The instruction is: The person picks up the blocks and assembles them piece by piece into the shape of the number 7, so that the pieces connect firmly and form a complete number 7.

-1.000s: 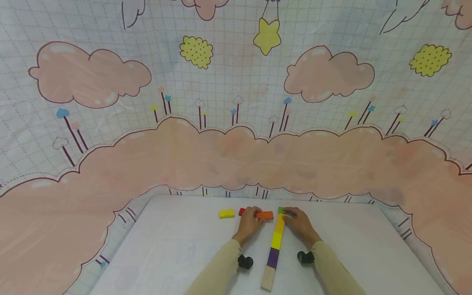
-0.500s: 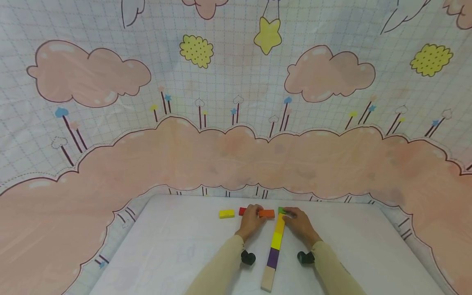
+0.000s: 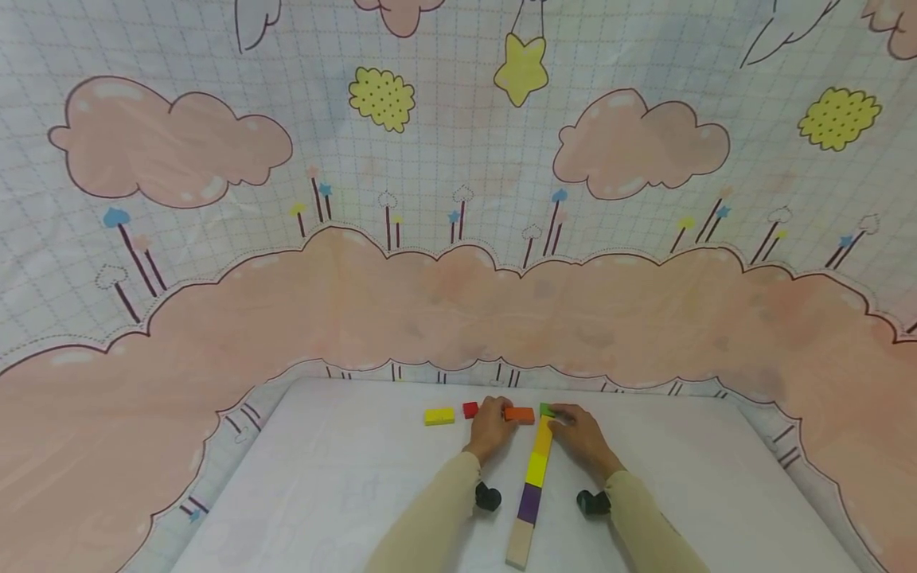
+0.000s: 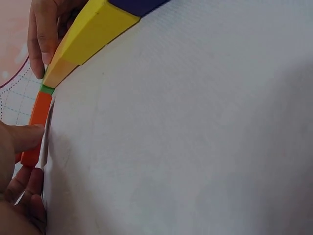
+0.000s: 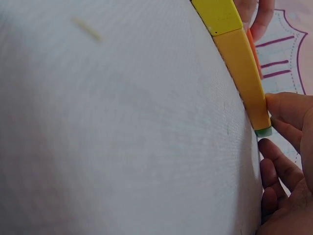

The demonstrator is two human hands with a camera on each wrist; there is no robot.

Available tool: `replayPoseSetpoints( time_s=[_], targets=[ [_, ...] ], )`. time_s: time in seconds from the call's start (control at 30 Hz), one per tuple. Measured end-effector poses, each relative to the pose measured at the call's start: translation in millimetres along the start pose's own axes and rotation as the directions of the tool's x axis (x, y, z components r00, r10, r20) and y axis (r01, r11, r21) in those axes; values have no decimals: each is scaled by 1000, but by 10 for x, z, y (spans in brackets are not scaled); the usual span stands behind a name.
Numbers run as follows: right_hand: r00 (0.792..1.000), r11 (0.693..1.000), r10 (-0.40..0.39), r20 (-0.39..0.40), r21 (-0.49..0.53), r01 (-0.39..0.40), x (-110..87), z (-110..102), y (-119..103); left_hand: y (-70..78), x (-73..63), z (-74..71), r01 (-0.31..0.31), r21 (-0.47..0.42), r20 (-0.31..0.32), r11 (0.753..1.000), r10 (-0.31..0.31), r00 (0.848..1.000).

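Observation:
My left hand (image 3: 490, 428) pinches an orange wooden block (image 3: 521, 415), with the thumb flat along its face in the left wrist view. That block lies crosswise, its right end close to the far end of a row of blocks. The row runs toward me: a green block (image 3: 547, 409), an amber block (image 3: 544, 436), a yellow block (image 3: 536, 469), a purple block (image 3: 530, 503) and a plain wood block (image 3: 520, 543). My right hand (image 3: 582, 436) holds the row's far end, thumb at the amber block's side and fingers curled around the green block (image 5: 264, 131).
A red block (image 3: 470, 410) lies just left of my left hand, and another yellow block (image 3: 439, 416) lies further left. Everything sits on a white table (image 3: 322, 477). A patterned cloth (image 3: 458, 310) hangs behind the table's far edge.
My left hand has shifted slightly right with the orange block, bringing it nearer the row and showing more of the red block. The right hand and row stay put.

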State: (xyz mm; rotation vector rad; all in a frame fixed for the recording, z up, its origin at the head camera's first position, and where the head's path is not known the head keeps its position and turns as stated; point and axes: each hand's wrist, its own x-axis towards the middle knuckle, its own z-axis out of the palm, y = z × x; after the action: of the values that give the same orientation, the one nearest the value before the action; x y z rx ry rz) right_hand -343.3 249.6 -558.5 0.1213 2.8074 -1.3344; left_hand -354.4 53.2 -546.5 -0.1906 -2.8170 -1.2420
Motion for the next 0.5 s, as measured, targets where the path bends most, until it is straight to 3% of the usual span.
replayPoseSetpoints(
  time_s=[0.1, 0.3, 0.5],
  targets=[
    [1000, 1000, 12, 1, -6, -12, 2, 9, 0, -10, 7, 20, -1, 16, -13, 1000, 1, 1000],
    [1000, 1000, 3, -4, -10, -3, -4, 11, 7, 3, 23, 64, -61, 96, -71, 994, 67, 995],
    [1000, 1000, 1, 0, -13, -1, 7, 6, 12, 37, 25, 87, -60, 120, -115, 991, 74, 991]
  ],
)
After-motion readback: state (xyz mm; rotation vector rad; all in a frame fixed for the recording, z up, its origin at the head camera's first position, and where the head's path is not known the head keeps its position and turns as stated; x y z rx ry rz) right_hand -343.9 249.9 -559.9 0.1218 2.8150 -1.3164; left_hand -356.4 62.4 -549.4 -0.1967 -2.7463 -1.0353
